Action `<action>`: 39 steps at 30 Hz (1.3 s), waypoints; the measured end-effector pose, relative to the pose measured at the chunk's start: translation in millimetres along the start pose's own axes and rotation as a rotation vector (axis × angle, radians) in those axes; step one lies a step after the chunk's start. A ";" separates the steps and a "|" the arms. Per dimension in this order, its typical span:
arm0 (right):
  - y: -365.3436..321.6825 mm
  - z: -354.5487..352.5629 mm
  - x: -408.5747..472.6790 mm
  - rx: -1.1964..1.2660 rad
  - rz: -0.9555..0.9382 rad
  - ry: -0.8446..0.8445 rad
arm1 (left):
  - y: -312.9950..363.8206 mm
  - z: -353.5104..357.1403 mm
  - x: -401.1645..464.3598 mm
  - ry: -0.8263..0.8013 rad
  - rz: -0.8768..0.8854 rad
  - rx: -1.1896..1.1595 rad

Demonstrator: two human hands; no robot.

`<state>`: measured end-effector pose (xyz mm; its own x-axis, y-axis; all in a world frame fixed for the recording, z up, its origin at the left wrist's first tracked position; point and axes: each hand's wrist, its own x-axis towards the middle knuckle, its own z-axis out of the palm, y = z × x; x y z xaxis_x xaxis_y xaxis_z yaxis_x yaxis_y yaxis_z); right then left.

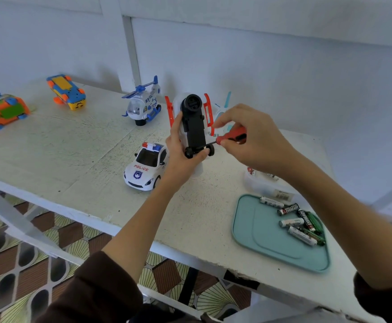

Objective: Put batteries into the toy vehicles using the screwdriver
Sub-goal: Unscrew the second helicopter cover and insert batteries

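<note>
Left hand (181, 157) clasping upturned white-and-black plastic helicopter (193, 127) (light, hollow, brittle skids); right hand (248, 138) pinching red-handled screwdriver (231, 136), tip between fingers.

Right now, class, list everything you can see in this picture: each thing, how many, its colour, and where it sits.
Held toy helicopter: one, white with black underside and red skids, upturned above table centre.
Screwdriver: one, red handle, tip at the helicopter's underside.
Police car: one, white, front centre.
Blue helicopter: one, blue-white, back centre.
Upturned toy cars: two, orange-blue, back left.
Batteries: several, on tray.
Tray: one, teal, front right.
Table: one, white.
Left hand: grips helicopter.
Right hand: grips screwdriver.
</note>
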<state>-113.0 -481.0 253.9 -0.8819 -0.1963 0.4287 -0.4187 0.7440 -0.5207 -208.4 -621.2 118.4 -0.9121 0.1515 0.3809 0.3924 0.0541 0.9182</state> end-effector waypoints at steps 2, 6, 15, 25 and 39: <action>0.4 1.5 1.6 -0.141 0.062 -0.033 | 0.5 -0.9 0.1 0.009 -0.021 -0.014; -0.7 0.1 3.2 -0.163 0.035 0.028 | 2.9 -0.1 -0.7 0.013 -0.026 -0.002; 5.3 -1.0 5.0 -0.184 0.152 -0.019 | 1.4 0.3 -0.7 0.021 -0.033 -0.014; 4.8 -2.8 6.3 -0.179 0.086 -0.087 | -0.1 -0.6 0.1 0.021 -0.032 -0.019; 9.5 4.0 5.0 -0.337 0.018 -0.095 | 1.6 -1.9 -0.8 0.018 -0.029 -0.012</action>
<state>-122.3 -477.6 248.1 -0.9112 -0.2284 0.3428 -0.3221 0.9139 -0.2473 -207.2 -623.1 119.8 -0.9252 0.1325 0.3557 0.3642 0.0461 0.9302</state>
